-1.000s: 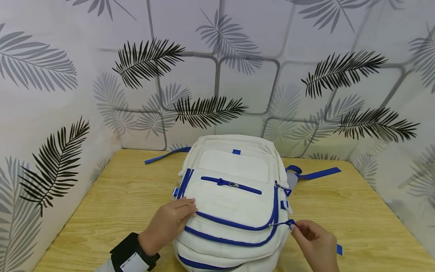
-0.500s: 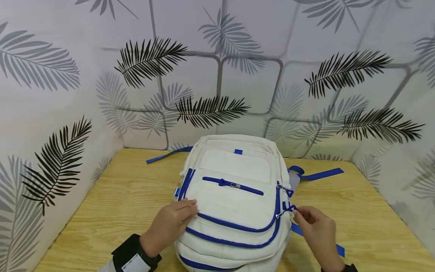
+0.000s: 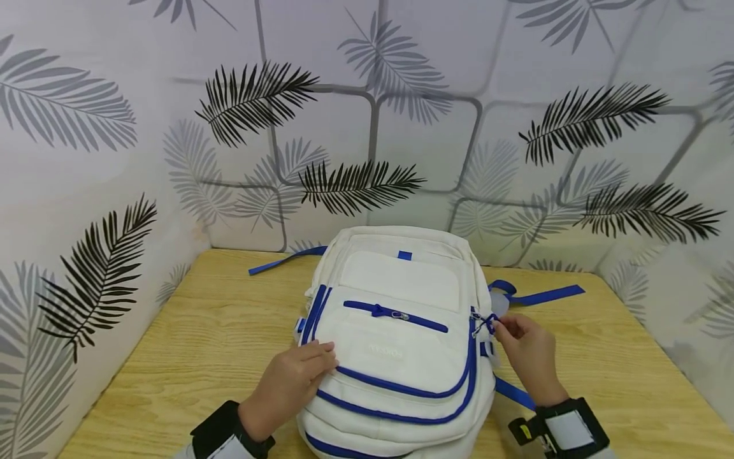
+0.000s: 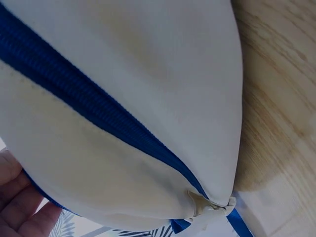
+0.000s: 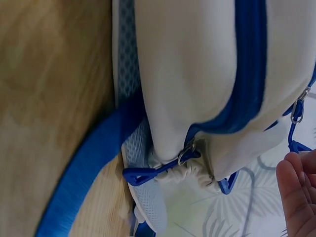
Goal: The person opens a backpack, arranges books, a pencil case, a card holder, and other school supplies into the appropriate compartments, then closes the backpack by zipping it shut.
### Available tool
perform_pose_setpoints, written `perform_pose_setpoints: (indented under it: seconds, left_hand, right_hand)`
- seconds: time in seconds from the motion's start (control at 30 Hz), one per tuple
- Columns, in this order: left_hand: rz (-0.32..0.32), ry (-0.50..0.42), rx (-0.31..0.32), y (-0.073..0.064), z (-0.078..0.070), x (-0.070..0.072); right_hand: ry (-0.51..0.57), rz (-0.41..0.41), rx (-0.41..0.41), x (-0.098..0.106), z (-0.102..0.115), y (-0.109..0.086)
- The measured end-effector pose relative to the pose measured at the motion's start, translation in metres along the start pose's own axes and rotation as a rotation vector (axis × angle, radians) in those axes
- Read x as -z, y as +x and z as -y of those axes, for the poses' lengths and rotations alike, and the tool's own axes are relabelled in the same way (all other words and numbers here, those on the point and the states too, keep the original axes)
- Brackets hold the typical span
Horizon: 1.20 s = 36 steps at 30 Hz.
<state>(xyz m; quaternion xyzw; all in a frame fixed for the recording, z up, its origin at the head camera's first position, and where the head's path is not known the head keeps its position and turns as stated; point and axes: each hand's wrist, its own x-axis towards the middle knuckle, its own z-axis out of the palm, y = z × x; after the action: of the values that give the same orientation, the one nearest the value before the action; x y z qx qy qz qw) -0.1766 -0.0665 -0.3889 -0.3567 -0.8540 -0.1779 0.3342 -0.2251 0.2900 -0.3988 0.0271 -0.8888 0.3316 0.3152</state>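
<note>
A white backpack (image 3: 395, 274) with blue trim lies front side up on the wooden table. My right hand (image 3: 530, 354) pinches a blue zipper pull (image 3: 486, 323) at the bag's right side, near the upper end of the curved zipper. In the right wrist view the same cord pull (image 5: 297, 146) meets the fingertips. My left hand (image 3: 289, 381) rests on the bag's left side, fingers laid over the front panel beside the lower blue trim (image 3: 395, 385). In the left wrist view those fingers (image 4: 29, 212) touch the bag's edge, beyond a long blue zipper (image 4: 98, 101).
A short blue zipper (image 3: 395, 315) crosses the front panel. Loose blue straps stick out at the back left (image 3: 287, 260), the back right (image 3: 545, 295) and the lower right (image 3: 514, 392). Leaf-patterned cloth (image 3: 424, 140) walls in the wooden table (image 3: 229, 306).
My right hand has moved up along the bag's right side, carrying the zipper pull from the lower corner to near the zipper's upper end. The left hand stays at the left side.
</note>
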Motion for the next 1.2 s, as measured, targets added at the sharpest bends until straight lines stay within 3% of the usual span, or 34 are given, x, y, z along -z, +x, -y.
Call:
perform_pose_setpoints:
  seconds: [0.23,0.5,0.63,0.8,0.9,1.0,1.07,1.13,1.2]
  left_hand:
    - [0.064,0.021,-0.057,0.001,-0.014,-0.001]
    - [0.118,-0.033,-0.11,0.003,-0.026,-0.009]
    - [0.187,-0.038,-0.107,0.004,-0.029,-0.016]
    - [0.276,-0.048,-0.081,0.005,-0.028,-0.02]
    - [0.348,-0.122,-0.043,0.009,-0.021,-0.019]
    - [0.458,-0.254,-0.004,0.022,-0.008,-0.012]
    - [0.522,-0.318,0.005,0.038,0.001,-0.003]
    - [0.543,-0.337,-0.005,0.06,0.009,0.008]
    - [0.518,-0.317,-0.01,0.086,0.016,0.018]
  right_hand:
    - [-0.016,0.028,-0.023,-0.009,-0.011,0.012]
    - [-0.038,0.018,-0.021,-0.018,-0.02,0.026]
    - [-0.036,0.034,-0.023,-0.02,-0.024,0.032]
    - [-0.034,0.153,-0.08,-0.018,-0.029,0.035]
    - [-0.051,0.264,-0.098,-0.013,-0.031,0.038]
    - [-0.1,0.363,-0.059,-0.003,-0.028,0.047]
    - [-0.135,0.395,-0.008,0.008,-0.022,0.056]
    - [-0.158,0.379,0.054,0.019,-0.009,0.067]
    - [-0.161,0.348,0.106,0.03,0.01,0.081]
